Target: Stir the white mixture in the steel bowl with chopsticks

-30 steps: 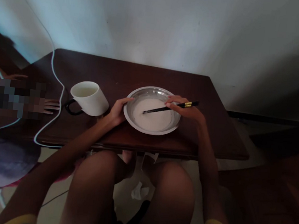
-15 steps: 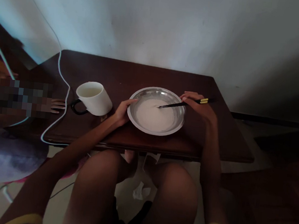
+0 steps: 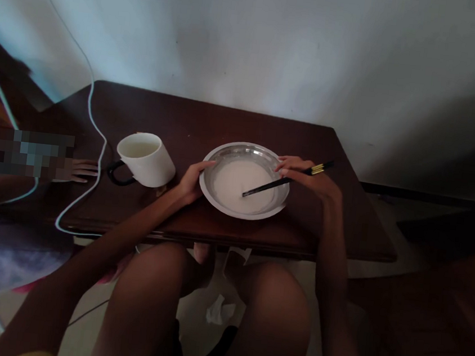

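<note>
A shallow metal bowl (image 3: 213, 204) rests near the front edge of the dark wooden table, holding a pale, creamy liquid (image 3: 237, 181). My left hand (image 3: 193, 182) grips its left rim, thumb over the edge and the other fingers hidden beneath the side. In my right hand (image 3: 306, 174) are black chopsticks (image 3: 266, 187) with gold bands near their upper ends. They slant down to the left, tips dipping into the liquid. The right fingers are closed around them above the bowl's right rim. Whether it is one stick or a pair is hard to make out.
Left of the bowl stands a white mug (image 3: 154, 163) with a black handle and pale contents. A white cable (image 3: 103, 155) runs across the table (image 3: 209, 119). Another person's hand (image 3: 83, 170) lies beside it at the left. Behind the table rises a wall; crumpled tissue (image 3: 220, 311) lies on the floor.
The chopstick tips have moved through the liquid, toward me and slightly left. My right hand has shifted a little, while my left hand still holds the rim. The whole view has shifted slightly.
</note>
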Demonstrator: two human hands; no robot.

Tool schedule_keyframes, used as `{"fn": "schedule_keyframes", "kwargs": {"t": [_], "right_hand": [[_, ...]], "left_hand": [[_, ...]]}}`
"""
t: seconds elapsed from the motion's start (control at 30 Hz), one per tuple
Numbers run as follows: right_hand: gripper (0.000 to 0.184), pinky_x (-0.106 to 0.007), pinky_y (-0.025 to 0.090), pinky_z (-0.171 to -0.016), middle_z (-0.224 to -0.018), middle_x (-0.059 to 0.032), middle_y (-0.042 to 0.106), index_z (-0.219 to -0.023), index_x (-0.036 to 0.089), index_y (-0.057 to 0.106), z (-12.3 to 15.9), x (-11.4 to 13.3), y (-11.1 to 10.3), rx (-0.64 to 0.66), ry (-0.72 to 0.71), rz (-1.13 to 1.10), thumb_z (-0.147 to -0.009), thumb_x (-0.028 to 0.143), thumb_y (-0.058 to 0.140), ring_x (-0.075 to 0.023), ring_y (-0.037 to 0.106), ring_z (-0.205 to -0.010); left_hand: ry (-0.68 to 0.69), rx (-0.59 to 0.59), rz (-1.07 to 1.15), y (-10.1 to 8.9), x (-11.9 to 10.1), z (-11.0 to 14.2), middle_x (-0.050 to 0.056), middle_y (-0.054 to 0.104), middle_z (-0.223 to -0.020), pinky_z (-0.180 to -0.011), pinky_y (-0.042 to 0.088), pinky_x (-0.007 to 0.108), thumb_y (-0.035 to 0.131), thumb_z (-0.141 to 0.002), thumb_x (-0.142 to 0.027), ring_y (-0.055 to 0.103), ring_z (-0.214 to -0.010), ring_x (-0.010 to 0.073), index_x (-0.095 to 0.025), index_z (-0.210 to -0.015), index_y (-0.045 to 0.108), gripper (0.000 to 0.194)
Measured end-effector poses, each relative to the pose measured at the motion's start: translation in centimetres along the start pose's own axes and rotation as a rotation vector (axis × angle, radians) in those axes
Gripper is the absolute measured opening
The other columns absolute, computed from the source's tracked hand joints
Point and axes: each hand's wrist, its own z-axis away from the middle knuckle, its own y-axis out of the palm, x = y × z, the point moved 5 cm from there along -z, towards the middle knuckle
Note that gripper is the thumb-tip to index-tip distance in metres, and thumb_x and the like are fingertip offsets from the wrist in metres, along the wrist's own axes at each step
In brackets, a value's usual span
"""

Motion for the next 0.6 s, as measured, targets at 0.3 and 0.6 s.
{"fn": "schedule_keyframes", "kwargs": {"t": [0.3,0.6], "right_hand": [[0.03,-0.046,0.039,-0.115,-0.091,-0.0026,0.074,-0.067,0.026,0.071,0.0,-0.1,-0.5,-0.113,0.066,0.005,-0.084,0.051,0.066,-0.0259,0.059,-0.125],[0.029,-0.049,0.037,-0.116,-0.092,-0.003,0.073,-0.068,0.026,0.069,-0.1,-0.5,-1.1,-0.249,0.045,0.061,-0.086,0.049,0.064,-0.0247,0.062,-0.116]], "left_hand": [[-0.006,-0.006,0.018,0.2,-0.2,0.3,0.011,0.077,-0.081,-0.086,0.061,0.038,0.06,-0.078,-0.021,0.074,-0.089,0.0283,-0.008,-0.106,0.073,0.034],[0.016,-0.003,0.016,0.2,-0.1,0.3,0.009,0.077,-0.08,-0.084,0.062,0.039,0.06,-0.079,-0.023,0.074,-0.089,0.0288,-0.011,-0.102,0.074,0.029]]}}
